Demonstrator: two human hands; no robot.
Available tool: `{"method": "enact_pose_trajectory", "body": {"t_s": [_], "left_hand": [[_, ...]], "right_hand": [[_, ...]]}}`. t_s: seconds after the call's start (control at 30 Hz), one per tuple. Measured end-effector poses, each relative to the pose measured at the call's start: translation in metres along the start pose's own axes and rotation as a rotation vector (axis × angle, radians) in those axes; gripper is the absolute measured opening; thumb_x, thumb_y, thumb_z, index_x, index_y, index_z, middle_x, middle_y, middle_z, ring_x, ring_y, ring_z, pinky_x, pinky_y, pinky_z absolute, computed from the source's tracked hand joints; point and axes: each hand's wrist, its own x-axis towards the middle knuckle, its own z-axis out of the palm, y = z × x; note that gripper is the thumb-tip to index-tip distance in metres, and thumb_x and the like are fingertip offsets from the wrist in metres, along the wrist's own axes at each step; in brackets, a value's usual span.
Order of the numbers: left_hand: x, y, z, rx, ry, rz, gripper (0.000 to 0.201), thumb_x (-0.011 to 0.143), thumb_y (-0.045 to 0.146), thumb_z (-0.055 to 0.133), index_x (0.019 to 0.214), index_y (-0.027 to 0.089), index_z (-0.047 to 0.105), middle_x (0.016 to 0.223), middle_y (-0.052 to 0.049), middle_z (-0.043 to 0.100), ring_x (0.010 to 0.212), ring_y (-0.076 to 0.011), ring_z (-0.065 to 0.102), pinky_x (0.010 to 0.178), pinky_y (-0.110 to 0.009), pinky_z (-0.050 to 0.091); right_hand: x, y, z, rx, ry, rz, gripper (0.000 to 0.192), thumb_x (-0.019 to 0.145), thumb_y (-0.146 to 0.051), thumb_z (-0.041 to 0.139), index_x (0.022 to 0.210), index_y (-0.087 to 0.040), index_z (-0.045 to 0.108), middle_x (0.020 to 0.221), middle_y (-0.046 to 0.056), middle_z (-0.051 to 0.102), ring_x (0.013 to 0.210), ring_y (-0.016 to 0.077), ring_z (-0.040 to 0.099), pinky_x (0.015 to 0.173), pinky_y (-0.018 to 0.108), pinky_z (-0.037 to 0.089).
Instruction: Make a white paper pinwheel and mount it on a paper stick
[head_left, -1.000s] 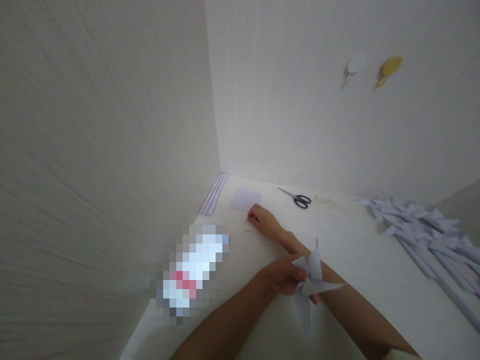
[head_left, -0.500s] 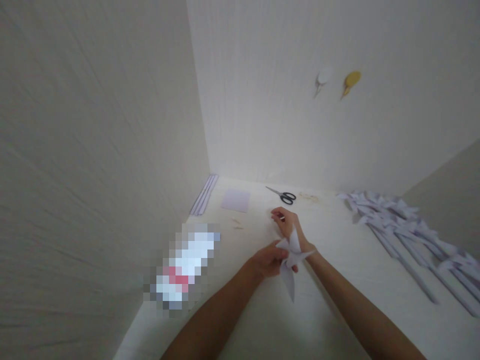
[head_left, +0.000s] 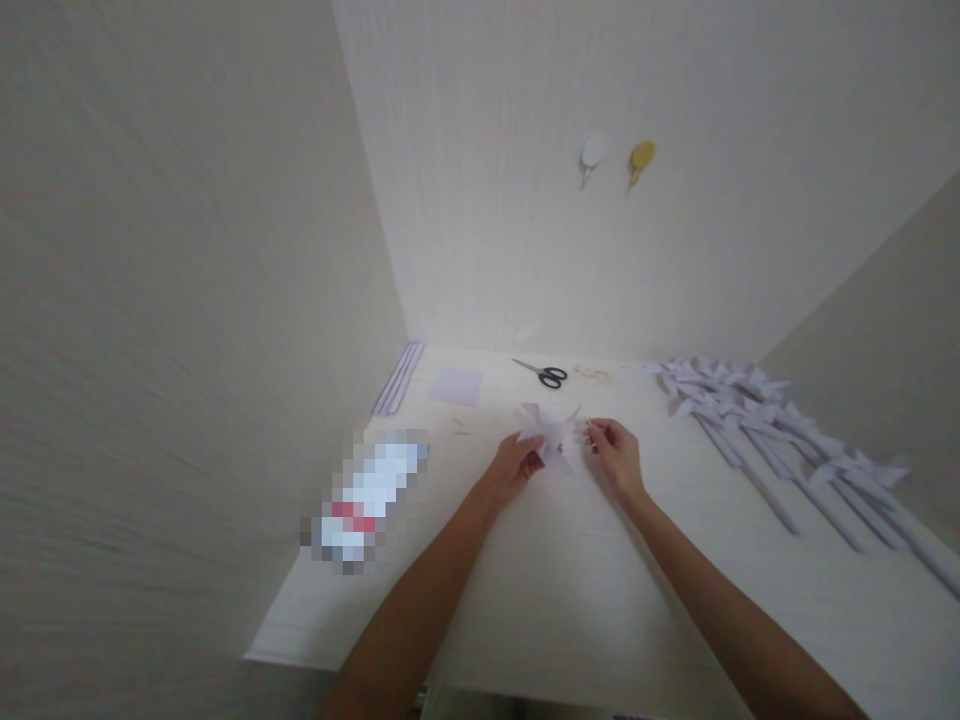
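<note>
My left hand (head_left: 517, 465) is closed on a pale lilac paper pinwheel (head_left: 551, 438), the thumb pressed near its centre and the blades spread outward. Just right of it, my right hand (head_left: 616, 455) is pinched, fingertips pointing at the pinwheel but apart from it. A thin, light-coloured stick, like a piece of toothpick (head_left: 590, 432), shows between those fingertips; its full length is hidden. Left of the pinwheel lie a couple of similar small sticks (head_left: 461, 432). Beyond the hands rest black-handled scissors (head_left: 549, 376) and a square lilac paper sheet (head_left: 456, 386).
Several finished pinwheels on paper sticks (head_left: 739, 405) lie heaped at the right. Rolled paper sticks (head_left: 399, 380) sit by the left wall, with a blurred-out bright object (head_left: 371, 500) nearer. Small tan bits (head_left: 592, 374) lie beside the scissors. Two hooks (head_left: 642, 156) hang on the back wall.
My left hand has carried the pinwheel forward and turned it. The right hand has moved rightward, so the arms no longer overlap in view. The camera view has shifted.
</note>
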Motion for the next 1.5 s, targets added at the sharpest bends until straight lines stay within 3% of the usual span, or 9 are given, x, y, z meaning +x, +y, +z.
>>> {"method": "enact_pose_trajectory", "body": {"t_s": [0.13,0.27,0.4,0.57,0.77,0.97,1.5], "left_hand": [[0.008,-0.003,0.002,0.109,0.067,0.050,0.022,0.058,0.023,0.062,0.075,0.009,0.059,0.066,-0.005,0.062,0.060,-0.0128,0.057,0.066,-0.028,0.046],[0.015,-0.004,0.002,0.265,0.184,0.139,0.022,0.056,0.026,0.062,0.069,0.009,0.061,0.062,-0.002,0.060,0.057,-0.0113,0.055,0.065,-0.027,0.045],[0.020,-0.005,-0.002,0.424,0.290,0.219,0.020,0.054,0.029,0.063,0.060,0.010,0.061,0.053,0.002,0.055,0.051,-0.0097,0.050,0.056,-0.023,0.042],[0.022,-0.008,-0.007,0.528,0.334,0.249,0.022,0.058,0.033,0.060,0.060,0.011,0.061,0.051,0.002,0.053,0.052,-0.0107,0.050,0.055,-0.022,0.040],[0.020,-0.009,0.000,0.697,0.325,0.261,0.026,0.062,0.037,0.056,0.062,0.012,0.061,0.052,0.002,0.051,0.052,-0.0105,0.047,0.052,-0.020,0.037],[0.016,-0.007,0.007,0.815,0.318,0.282,0.024,0.064,0.034,0.053,0.060,0.012,0.059,0.053,0.001,0.050,0.053,-0.0105,0.045,0.050,-0.020,0.034],[0.016,-0.007,0.009,0.954,0.301,0.270,0.025,0.068,0.033,0.049,0.064,0.010,0.060,0.055,0.001,0.052,0.054,-0.0101,0.045,0.051,-0.020,0.035]], "right_hand": [[-0.001,-0.004,-0.002,0.043,0.103,-0.020,0.024,0.072,-0.035,0.043,0.079,-0.013,0.051,0.063,0.001,0.053,0.052,0.0109,0.049,0.047,0.023,0.041],[-0.012,-0.014,0.001,0.031,0.227,-0.136,0.020,0.078,-0.030,0.038,0.085,-0.015,0.048,0.066,0.000,0.050,0.055,0.0109,0.047,0.051,0.024,0.040],[-0.030,-0.017,0.009,-0.095,0.153,-0.293,0.014,0.079,-0.024,0.038,0.082,-0.017,0.049,0.070,0.002,0.050,0.062,0.0130,0.049,0.059,0.027,0.041],[-0.038,-0.016,0.017,-0.192,0.047,-0.439,0.015,0.080,-0.020,0.037,0.081,-0.019,0.052,0.072,0.004,0.053,0.065,0.0150,0.051,0.059,0.028,0.041],[-0.030,-0.016,0.019,-0.251,-0.008,-0.356,0.016,0.080,-0.022,0.037,0.076,-0.018,0.053,0.066,0.002,0.053,0.058,0.0130,0.048,0.054,0.025,0.039],[-0.029,-0.010,0.021,-0.309,-0.111,-0.388,0.017,0.081,-0.020,0.037,0.077,-0.018,0.053,0.065,0.003,0.053,0.058,0.0133,0.048,0.052,0.024,0.038],[-0.028,-0.008,0.023,-0.377,-0.074,-0.369,0.014,0.078,-0.017,0.040,0.074,-0.015,0.054,0.063,0.003,0.056,0.056,0.0125,0.051,0.052,0.022,0.038]]}}
